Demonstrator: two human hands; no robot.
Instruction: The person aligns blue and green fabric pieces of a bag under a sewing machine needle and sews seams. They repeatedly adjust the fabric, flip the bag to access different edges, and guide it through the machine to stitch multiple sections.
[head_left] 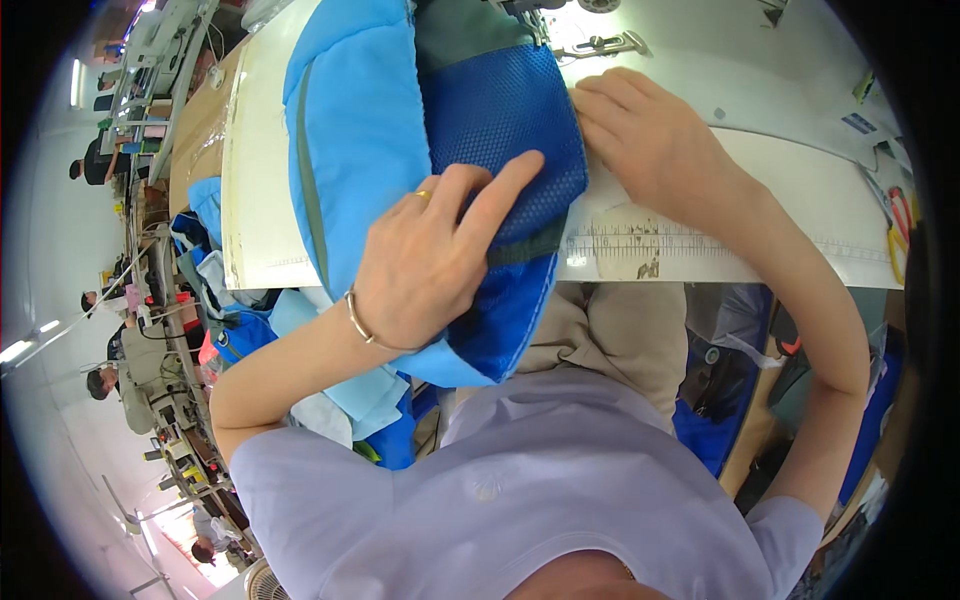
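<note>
A light-blue padded fabric piece (345, 160) with a grey strip and a dark-blue mesh panel (490, 115) lies on the white sewing table (820, 260), under the metal foot (540, 30) of a sewing machine at the top. My left hand (430, 260) rests on the panel, index finger stretched out and the others bent. My right hand (660, 145) has its fingers curled at the panel's right edge, beside the machine's foot, seemingly pinching it; the fingertips are partly hidden. A printed ruler strip runs along the table's front edge.
Blue fabric pieces (365, 400) are heaped below the table's left side. Scissors and red-and-yellow handled tools (895, 230) lie at the right edge. Several co-workers (100, 160) sit at machines along the left. A blue bin (700, 430) stands beside my right leg.
</note>
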